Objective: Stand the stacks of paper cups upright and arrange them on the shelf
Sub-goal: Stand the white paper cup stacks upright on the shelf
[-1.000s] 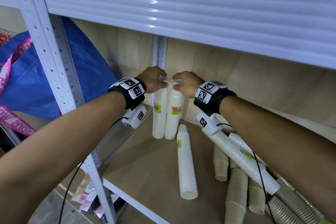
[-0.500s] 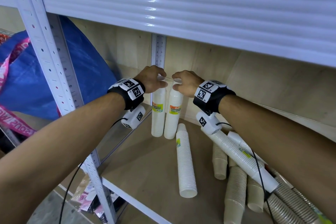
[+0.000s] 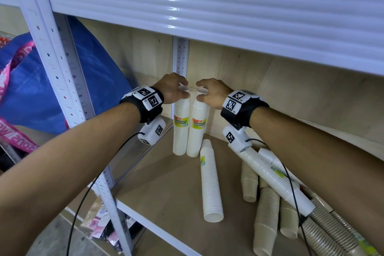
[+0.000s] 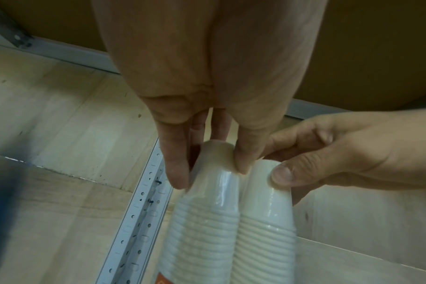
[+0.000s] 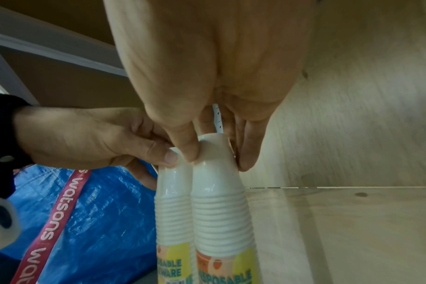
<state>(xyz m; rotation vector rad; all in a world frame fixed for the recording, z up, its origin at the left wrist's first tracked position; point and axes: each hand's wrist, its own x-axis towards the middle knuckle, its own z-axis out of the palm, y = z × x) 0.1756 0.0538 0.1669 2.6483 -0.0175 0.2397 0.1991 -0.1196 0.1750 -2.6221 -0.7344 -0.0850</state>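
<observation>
Head cam looks down; wrist cams close, prob sharing cup stacks (image 3: 190,129)

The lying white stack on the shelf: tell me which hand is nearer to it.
Right. The right hand grips the upright stack beside the lying white stack's far end; the left hand grips the next stack over, farther left.

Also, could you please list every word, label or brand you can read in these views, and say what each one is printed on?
"DISPOSABLE TABLEWARE": yellow label on the left upright stack; the same on the right upright stack, cut off in the right wrist view.
"watsons": pink strap of the blue bag.
"R1", "R2": marker tags on the right wristband; the left band's tags are too small.
Label on the lying white stack: too small to read.
Pink strap in the head view: partial, unclear.
</observation>
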